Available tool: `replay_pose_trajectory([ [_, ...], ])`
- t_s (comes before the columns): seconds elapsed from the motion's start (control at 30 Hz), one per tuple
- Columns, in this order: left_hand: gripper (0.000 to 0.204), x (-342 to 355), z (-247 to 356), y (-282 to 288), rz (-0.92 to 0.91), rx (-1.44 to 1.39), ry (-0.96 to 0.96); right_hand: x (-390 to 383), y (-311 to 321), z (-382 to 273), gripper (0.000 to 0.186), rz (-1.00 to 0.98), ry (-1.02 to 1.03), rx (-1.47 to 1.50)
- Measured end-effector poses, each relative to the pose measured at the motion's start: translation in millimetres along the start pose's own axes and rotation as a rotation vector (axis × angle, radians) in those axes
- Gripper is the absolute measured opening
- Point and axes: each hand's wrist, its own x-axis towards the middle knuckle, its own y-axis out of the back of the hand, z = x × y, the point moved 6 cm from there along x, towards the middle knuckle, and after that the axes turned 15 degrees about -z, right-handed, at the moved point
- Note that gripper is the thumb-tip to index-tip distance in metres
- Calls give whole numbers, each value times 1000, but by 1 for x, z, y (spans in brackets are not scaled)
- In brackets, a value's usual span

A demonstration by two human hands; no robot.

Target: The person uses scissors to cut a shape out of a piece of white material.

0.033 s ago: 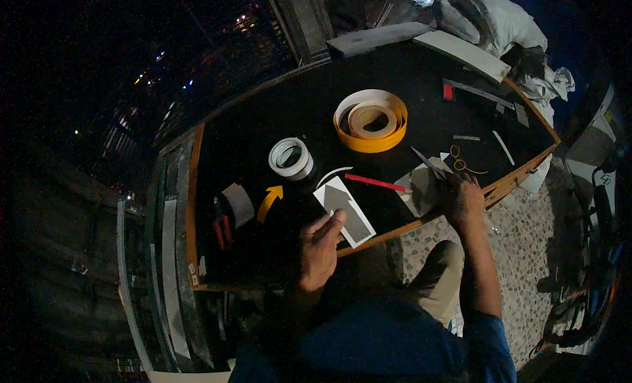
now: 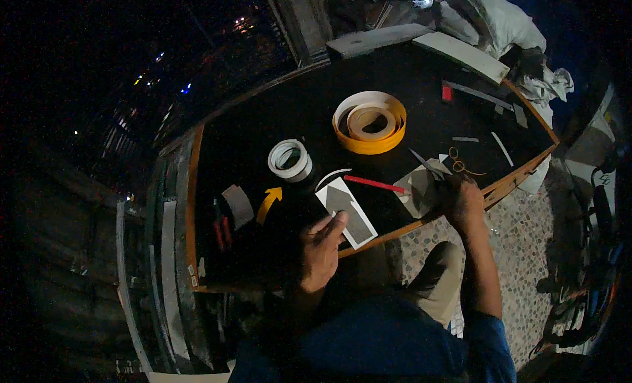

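My left hand (image 2: 322, 248) pinches a white card (image 2: 361, 239) between thumb and fingers near the table's front edge. On the card lies a grey arrow shape (image 2: 342, 202) with a white border round it. My right hand (image 2: 466, 202) is closed round the handles of scissors (image 2: 421, 159), whose pointed blades reach to the upper left, slightly apart. Below the blades lies a greyish sheet (image 2: 420, 193), touched or nearly touched by that hand. Between the two hands, a red strip (image 2: 374, 183) runs toward the sheet. A thin curved white strip (image 2: 332, 175) rests behind the card.
A yellow tape roll (image 2: 370, 146) with a smaller roll inside stands farther back, white rolls (image 2: 289, 159) to its left. Left lie a yellow arrow (image 2: 269, 205), a curved grey piece (image 2: 238, 206) and a red-handled tool (image 2: 222, 231). Brown loops (image 2: 456, 160) and scraps lie right.
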Motion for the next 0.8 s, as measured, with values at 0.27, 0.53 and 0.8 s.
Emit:
replay_pose_trajectory([
  [0.27, 33, 1, 2, -9, -55, 28, 11, 37, -11, 22, 19, -75, -64, -107],
  [0.53, 34, -1, 9, -15, -120, -29, 39, 14, 0, 22, 30, -48, 129, 756],
  [0.8, 32, 0, 7, -17, -230, 34, 123, -131, -93, -15, 44, -896, 449, 1227],
])
